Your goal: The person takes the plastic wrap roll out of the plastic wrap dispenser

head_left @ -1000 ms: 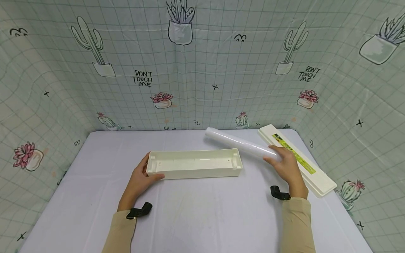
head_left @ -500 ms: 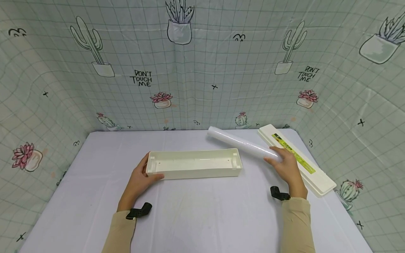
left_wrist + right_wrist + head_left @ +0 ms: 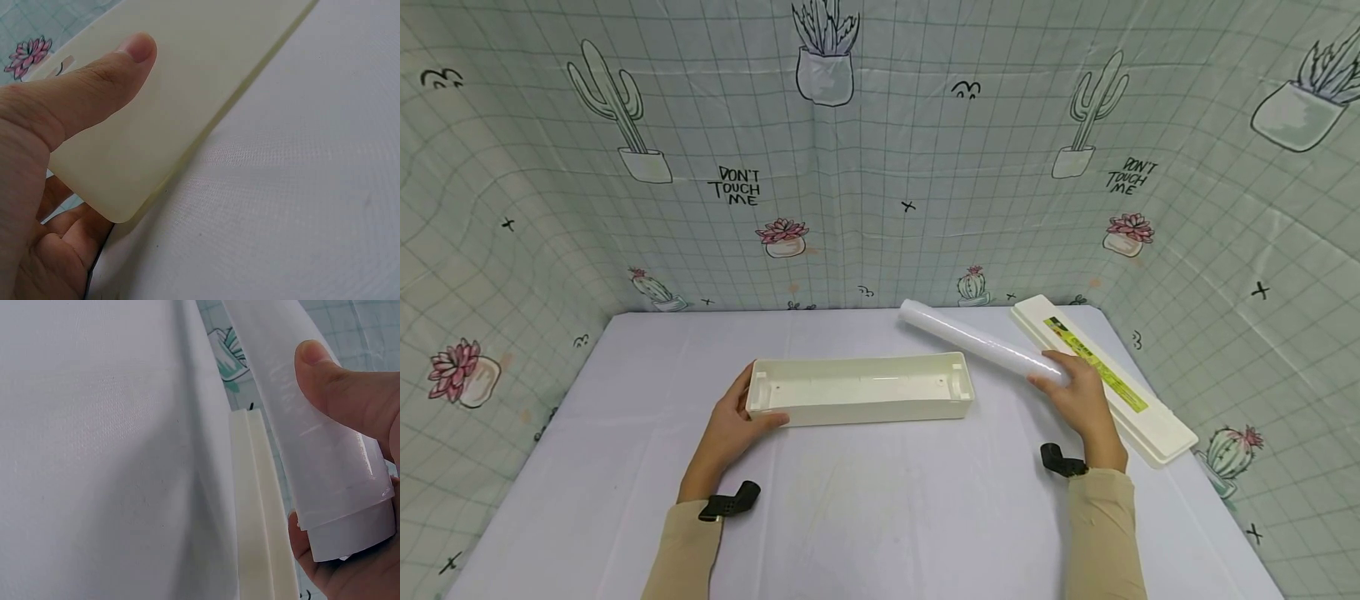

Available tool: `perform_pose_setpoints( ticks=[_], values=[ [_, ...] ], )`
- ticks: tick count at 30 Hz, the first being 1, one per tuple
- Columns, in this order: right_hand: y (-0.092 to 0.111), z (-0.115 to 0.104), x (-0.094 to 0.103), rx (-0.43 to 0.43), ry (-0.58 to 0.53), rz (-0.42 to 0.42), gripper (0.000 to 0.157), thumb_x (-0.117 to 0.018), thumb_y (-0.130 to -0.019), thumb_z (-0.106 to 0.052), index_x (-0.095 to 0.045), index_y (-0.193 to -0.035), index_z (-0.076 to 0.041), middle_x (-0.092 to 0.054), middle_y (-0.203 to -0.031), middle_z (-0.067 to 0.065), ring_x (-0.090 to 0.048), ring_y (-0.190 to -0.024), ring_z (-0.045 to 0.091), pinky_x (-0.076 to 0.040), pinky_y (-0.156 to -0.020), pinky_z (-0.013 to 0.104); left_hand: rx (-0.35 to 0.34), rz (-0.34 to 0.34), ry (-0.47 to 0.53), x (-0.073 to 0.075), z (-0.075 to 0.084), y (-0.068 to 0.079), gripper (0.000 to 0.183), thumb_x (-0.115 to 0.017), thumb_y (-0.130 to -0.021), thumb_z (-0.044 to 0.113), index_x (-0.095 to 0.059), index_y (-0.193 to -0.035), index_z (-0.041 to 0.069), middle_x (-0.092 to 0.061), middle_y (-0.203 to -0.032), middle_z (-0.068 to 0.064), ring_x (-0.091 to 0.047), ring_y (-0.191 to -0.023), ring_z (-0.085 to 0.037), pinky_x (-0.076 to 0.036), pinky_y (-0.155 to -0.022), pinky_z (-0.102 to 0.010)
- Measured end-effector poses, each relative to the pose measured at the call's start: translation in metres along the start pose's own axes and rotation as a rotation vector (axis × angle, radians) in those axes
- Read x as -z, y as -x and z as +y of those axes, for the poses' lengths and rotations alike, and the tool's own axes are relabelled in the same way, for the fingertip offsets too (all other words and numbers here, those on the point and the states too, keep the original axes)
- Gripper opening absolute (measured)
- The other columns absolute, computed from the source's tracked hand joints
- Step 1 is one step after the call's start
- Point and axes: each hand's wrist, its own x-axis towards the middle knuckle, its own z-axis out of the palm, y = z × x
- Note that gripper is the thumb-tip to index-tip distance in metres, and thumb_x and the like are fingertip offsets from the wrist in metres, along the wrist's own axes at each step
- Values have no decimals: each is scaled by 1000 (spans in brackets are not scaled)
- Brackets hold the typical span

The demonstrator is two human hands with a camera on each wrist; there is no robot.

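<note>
A long cream plastic box [image 3: 865, 412], open at the top with nothing inside, stands in the middle of the table. My left hand [image 3: 735, 421] grips its left end, the thumb on the near wall and the fingers around the end, as the left wrist view shows. To the right, my right hand [image 3: 1078, 396] holds the near end of a roll of clear plastic wrap [image 3: 312, 419], thumb on one side and fingers on the other. The roll slants away to the back left. Beneath and beside that hand lies a cream lid [image 3: 1157, 429] with a yellow-green label.
A white cloth covers the table [image 3: 865, 517]. Behind and along both sides hangs a grid-patterned curtain [image 3: 865, 167] printed with cacti. The lid's near end reaches the table's right edge.
The roll of plastic wrap has shifted slightly to the right with my right hand. The box, the lid and my left hand stay where they were.
</note>
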Motion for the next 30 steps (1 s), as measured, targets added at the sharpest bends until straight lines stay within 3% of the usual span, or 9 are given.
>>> perform_pose_setpoints(
  ticks=[21,30],
  values=[
    [0,7,-2,-1,14,66,49,-80,-90,-13,-63,-131,7,-60,-134,36,-53,-128,54,-41,-107,62,4,-1,-3,1,2,0,115,-89,-83,28,-11,-168,18,-29,-168,-13,-38,-150,-31,-38,-97,-5],
    [0,9,-3,-17,15,65,49,-79,-91,-13,-62,-132,8,-59,-135,37,-52,-129,54,-40,-108,62,23,2,-9,1,2,0,117,-90,-82,30,-11,-168,19,-31,-167,-13,-41,-147,-31,-38,-92,-1]
  ],
)
